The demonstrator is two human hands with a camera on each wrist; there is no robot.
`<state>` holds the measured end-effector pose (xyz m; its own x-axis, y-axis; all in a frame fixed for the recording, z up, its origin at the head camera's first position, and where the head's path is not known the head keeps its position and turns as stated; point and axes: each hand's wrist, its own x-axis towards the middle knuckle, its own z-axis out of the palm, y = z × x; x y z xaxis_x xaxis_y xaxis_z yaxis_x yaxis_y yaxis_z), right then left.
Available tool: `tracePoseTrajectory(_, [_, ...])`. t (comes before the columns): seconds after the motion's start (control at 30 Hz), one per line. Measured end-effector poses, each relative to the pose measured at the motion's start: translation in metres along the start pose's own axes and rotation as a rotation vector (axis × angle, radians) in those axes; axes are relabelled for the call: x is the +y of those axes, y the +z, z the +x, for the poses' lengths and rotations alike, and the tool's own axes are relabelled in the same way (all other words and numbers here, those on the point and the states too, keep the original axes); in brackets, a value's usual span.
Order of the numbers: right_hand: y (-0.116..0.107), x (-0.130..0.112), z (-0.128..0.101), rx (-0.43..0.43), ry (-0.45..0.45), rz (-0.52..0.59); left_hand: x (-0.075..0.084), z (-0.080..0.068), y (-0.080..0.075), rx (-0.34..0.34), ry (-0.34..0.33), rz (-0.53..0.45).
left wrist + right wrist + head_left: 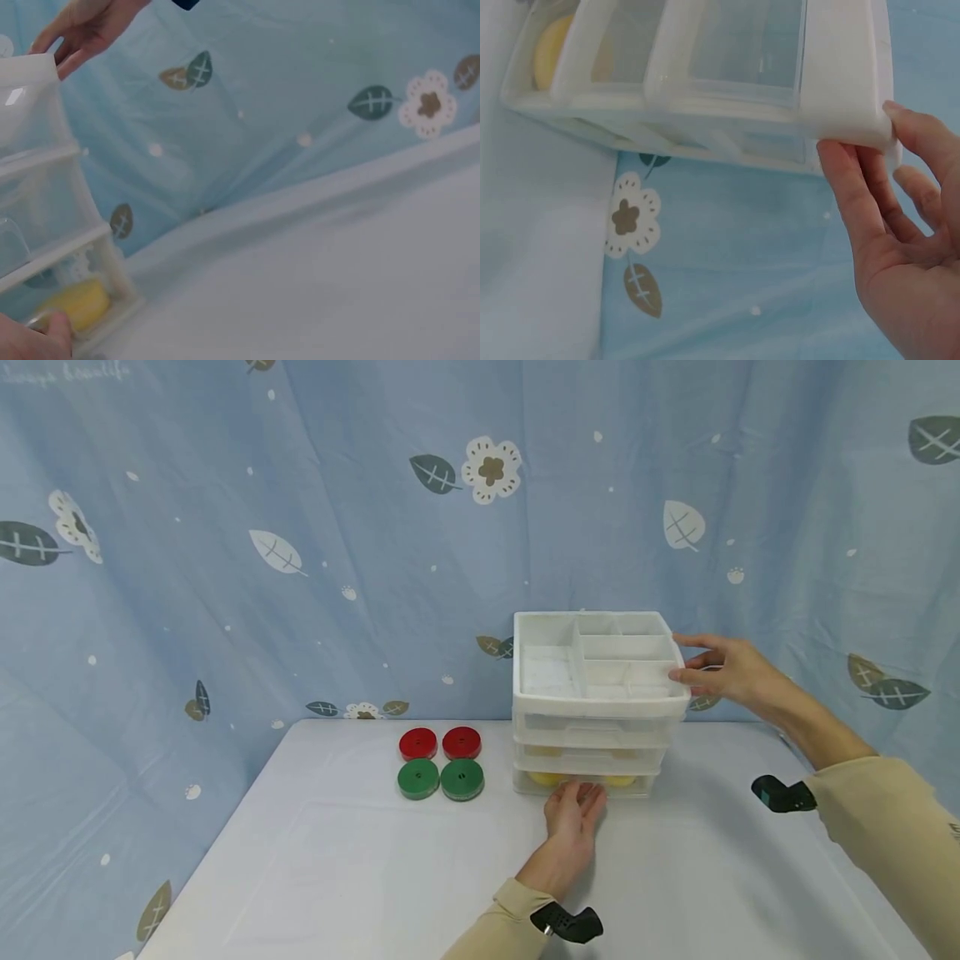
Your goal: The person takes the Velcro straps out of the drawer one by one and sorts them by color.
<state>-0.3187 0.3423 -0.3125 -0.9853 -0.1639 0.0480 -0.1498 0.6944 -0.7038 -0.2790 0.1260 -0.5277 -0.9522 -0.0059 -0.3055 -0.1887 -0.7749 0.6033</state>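
rolls (440,763) left of drawer unit (592,727)

This looks like a staged recording corner, not a lived-in room. A plain white surface (337,860) stands pushed up against a pale blue cloth backdrop (300,527) printed with leaves and flowers, which hangs in folds and fills the whole view behind the surface. On the surface sit only a white plastic drawer unit (592,702) and, to its left, four neatly squared red and green discs (440,763).
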Motion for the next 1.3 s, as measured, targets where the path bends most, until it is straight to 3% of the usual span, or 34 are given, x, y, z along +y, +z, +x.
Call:
tracePoseTrajectory(0.43, [0.0, 0.003, 0.002, 0.013, -0.005, -0.008, 0.004, -0.002, -0.001, -0.01, 0.003, -0.007])
tracePoseTrajectory(0.67, [0.001, 0.003, -0.001, 0.014, -0.011, -0.009, 0.002, -0.008, -0.005, -0.026, 0.008, 0.043])
tracePoseTrajectory(1.03, [0.002, 0.005, 0.0, 0.019, 0.004, -0.015, -0.007, -0.034, -0.016, 0.007, -0.03, 0.083])
tracePoseTrajectory(1.3, [0.002, 0.007, 0.001, 0.026, -0.003, -0.029, -0.01, -0.062, -0.021, 0.051, -0.077, 0.107])
